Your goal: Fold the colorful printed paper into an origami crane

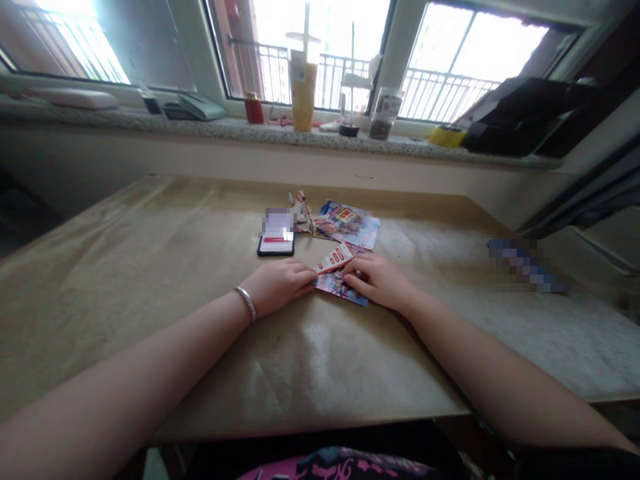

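Note:
A colourful printed paper sheet (354, 293) lies on the table between my two hands, a white and red strip of it folded over along the upper side. My left hand (280, 285) has its fingers together on the sheet's left corner; the thumb is mostly hidden. With bent fingers, my right hand (380, 280) grips the sheet's right part, thumb and fingertips on the printed face. Just beyond lie more printed sheets (357, 230) in a loose stack, and a crumpled, folded paper piece (301, 213) stands beside them. A phone (277, 247) with a lit screen rests past my left hand.
The table (150, 287) has a brownish cover and reaches to the wall. At its right lies a blurred blue packet (525, 265). On the windowsill stand a tall yellow drink cup (303, 97), a red jar (254, 109), a clear container (385, 115) and black objects (520, 120).

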Demonstrator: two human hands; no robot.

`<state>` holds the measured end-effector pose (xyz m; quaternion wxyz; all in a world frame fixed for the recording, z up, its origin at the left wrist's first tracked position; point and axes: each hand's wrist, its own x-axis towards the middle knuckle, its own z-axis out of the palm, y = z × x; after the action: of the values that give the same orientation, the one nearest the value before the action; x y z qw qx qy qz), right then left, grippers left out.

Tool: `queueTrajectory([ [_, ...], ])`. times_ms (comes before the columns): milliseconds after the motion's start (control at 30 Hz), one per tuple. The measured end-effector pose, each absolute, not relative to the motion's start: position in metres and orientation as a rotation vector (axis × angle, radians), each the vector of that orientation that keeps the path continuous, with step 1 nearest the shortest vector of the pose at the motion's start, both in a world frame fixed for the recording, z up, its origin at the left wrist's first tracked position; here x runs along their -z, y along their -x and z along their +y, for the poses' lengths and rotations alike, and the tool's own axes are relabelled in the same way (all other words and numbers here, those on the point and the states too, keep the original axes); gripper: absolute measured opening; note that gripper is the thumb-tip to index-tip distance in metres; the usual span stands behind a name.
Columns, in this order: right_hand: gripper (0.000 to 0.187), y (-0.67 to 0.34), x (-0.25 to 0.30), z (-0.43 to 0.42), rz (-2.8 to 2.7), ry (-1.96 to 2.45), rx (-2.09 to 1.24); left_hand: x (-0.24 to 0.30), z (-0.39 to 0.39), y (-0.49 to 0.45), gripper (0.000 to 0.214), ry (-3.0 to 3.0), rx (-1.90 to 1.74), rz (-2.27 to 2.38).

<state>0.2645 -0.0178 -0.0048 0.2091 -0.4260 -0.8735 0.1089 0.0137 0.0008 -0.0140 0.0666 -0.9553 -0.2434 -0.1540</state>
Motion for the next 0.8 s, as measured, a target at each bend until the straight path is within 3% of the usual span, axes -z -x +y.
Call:
queueTrajectory([
  [200, 0.027, -0.267, 0.001, -0.018, -2.436, 0.996, -0.298, 0.012, 0.001, -0.014, 0.026, 2.797, 0.465, -0.79],
  [467, 0.062, -0.271, 0.0, -0.017, -2.577, 0.763, -0.385, 0.014, 0.006, -0.009, 0.024, 2.858, 0.475, -0.925],
  [533, 0.06, -0.271, 0.001, -0.017, -2.607, 0.764, -0.373, 0.014, 0.006, -0.009, 0.024, 2.877, 0.492, -0.922],
  [667, 0.029, -0.27, 0.005, -0.016, -2.621, 0.779, -0.358, 0.014, 0.006, -0.008, 0.024, 2.949, 0.563, -0.8],
  [800, 0.025, -0.271, 0.011, -0.012, -2.572, 0.791, -0.396, 0.016, 0.009, -0.007, 0.025, 3.016, 0.618, -0.707],
])
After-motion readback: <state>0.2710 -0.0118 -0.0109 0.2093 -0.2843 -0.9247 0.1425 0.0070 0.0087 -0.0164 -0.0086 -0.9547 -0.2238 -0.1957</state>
